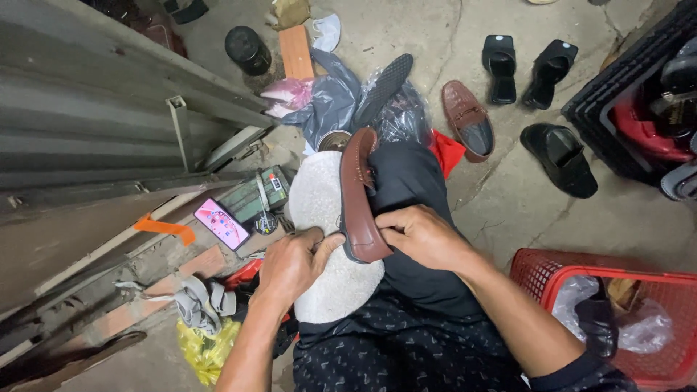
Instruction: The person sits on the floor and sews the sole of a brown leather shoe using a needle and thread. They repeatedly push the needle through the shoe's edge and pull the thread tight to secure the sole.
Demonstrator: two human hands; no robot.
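Observation:
A brown leather loafer (357, 194) lies on its side across my lap, its sole edge turned up. My left hand (290, 263) grips its heel end from the left, the thumb pressed against the sole. My right hand (421, 236) holds the same heel end from the right, fingers curled onto the upper. Under the shoe, a white fluffy cloth (323, 239) is spread over my left knee. My legs are in black trousers (410, 181).
The matching brown loafer (468, 120) lies on the concrete floor, with black sandals (559, 156) beyond it. A red plastic basket (541, 272) stands at my right. A phone (222, 223), a green box (254, 197), plastic bags (330, 98) and a black can (247, 49) sit to the left.

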